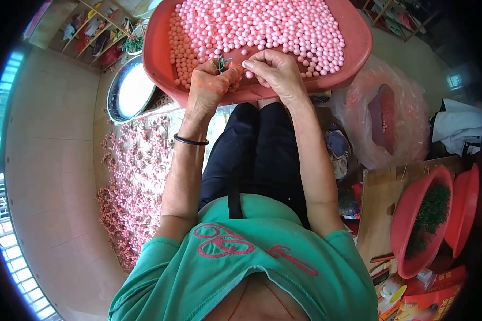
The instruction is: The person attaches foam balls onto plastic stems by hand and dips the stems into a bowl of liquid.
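Observation:
A large red basin at the top of the view holds a heap of small pink balls. Over its near side, my left hand is closed on a green wire-like stem piece whose thin ends stick up above the fingers. Close to its right, my right hand pinches a pink ball between thumb and fingertip. The fingertips of both hands nearly meet. Another pink ball shows just below them. Whether a stem end enters the pinched ball is too small to tell.
Many pink ball sprigs lie on the floor at left, below a bowl of white contents. At right are a clear plastic bag, a wooden board and a red basin of green stems.

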Demonstrator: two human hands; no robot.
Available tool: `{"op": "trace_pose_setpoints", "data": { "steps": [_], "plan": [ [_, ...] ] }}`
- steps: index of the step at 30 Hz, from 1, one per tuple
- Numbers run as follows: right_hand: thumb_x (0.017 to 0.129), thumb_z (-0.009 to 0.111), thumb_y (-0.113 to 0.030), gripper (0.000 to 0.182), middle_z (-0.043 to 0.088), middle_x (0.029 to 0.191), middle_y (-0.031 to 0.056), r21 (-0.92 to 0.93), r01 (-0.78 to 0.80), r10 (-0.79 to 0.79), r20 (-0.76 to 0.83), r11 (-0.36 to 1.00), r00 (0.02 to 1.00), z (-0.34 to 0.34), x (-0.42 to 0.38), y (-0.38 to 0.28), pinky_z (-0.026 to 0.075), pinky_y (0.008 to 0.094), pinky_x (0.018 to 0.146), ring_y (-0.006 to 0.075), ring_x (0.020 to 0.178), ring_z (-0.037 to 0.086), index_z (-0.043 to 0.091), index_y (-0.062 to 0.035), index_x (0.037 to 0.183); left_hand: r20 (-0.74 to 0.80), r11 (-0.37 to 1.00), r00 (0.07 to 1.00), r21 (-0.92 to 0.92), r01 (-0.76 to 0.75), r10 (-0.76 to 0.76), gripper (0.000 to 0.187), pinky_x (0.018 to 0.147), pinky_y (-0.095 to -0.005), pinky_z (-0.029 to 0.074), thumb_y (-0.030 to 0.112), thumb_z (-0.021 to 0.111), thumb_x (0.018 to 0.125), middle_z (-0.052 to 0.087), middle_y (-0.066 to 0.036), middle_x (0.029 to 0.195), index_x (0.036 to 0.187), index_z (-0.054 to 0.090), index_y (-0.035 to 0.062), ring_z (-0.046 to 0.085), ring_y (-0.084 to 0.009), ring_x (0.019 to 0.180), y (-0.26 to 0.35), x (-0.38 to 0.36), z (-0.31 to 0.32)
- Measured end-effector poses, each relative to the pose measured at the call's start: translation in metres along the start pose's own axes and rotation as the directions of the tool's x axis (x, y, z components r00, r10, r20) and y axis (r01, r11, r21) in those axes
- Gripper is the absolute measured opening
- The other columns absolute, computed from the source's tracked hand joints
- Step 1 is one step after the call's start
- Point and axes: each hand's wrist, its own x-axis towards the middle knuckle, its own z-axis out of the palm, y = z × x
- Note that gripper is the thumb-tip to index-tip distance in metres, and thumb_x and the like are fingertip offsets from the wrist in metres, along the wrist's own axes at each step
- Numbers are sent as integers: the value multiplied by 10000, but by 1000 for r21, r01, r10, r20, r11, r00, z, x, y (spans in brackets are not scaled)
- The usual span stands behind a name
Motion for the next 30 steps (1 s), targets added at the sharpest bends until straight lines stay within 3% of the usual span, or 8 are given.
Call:
{"op": "trace_pose_setpoints", "data": {
  "steps": [2, 5, 8, 14, 19, 23, 26, 30],
  "plan": [
    [860, 695, -150, 139, 605, 705, -11, -25, -25, 26, 29, 999, 999, -2, 1, -3, 309, 166, 460, 4, 542, 429, 672, -16, 885, 2, 1000, 1000, -20, -16, 16, 110, 545, -212, 395, 90, 681, 844, 588, -6, 645, 778, 631, 17, 505, -73, 570, -5, 3, -1],
    [837, 700, -124, 140, 654, 731, 23, -48, -69, 71, 50, 996, 996, -3, 1, -7, 440, 200, 594, 43, 686, 570, 675, 15, 832, 20, 999, 999, 10, -34, 34, 131, 527, -210, 401, 93, 694, 834, 595, -16, 651, 794, 620, -6, 510, -74, 567, -12, 6, -6],
    [837, 699, -121, 141, 657, 739, 29, -120, -41, 49, 65, 992, 997, -2, 0, -11, 461, 209, 616, 51, 701, 585, 673, 18, 835, 12, 998, 999, 48, -43, 43, 148, 523, -214, 408, 104, 701, 837, 600, -18, 660, 804, 616, -14, 516, -74, 573, -13, 4, -6],
    [836, 707, -122, 155, 674, 780, 41, -149, 176, -191, -96, 973, 977, 8, 3, 11, 481, 232, 631, 71, 711, 594, 670, 28, 853, 8, 1000, 1000, 18, 21, -21, 175, 586, -215, 467, 118, 719, 841, 628, -29, 714, 888, 629, -25, 566, -88, 623, -1, 2, -4],
    [857, 687, -118, 148, 675, 798, 46, -71, 136, -145, -134, 988, 980, 7, 1, 7, 478, 227, 623, 73, 727, 598, 664, 25, 890, 175, 999, 984, -15, 44, -41, 246, 717, -235, 516, 141, 704, 862, 677, -64, 861, 1032, 631, -20, 629, -126, 755, 3, 3, -17],
    [872, 676, -132, 149, 666, 803, 39, 24, 50, -48, -94, 998, 994, 1, 3, 7, 468, 217, 605, 71, 713, 594, 661, 13, 905, 272, 957, 957, -237, 168, -100, 257, 751, -259, 517, 110, 652, 893, 674, -122, 998, 1098, 599, -36, 635, -170, 801, 7, 2, -25],
    [876, 673, -140, 154, 662, 795, 34, 30, 48, -45, -82, 998, 996, 1, 3, 6, 457, 211, 590, 63, 687, 578, 660, 9, 910, 354, 949, 933, -269, 163, -60, 290, 785, -275, 504, 128, 634, 907, 668, -136, 1040, 1142, 595, -37, 618, -165, 838, 0, 8, -33],
    [898, 653, -151, 144, 619, 768, 1, 33, 74, -72, -55, 997, 996, 0, 3, 8, 358, 164, 503, 22, 593, 464, 651, -10, 930, 319, 945, 946, -286, 157, -60, 315, 786, -272, 487, 129, 617, 916, 667, -120, 1017, 1183, 590, -37, 584, -151, 834, -1, 8, -32]
  ]
}}
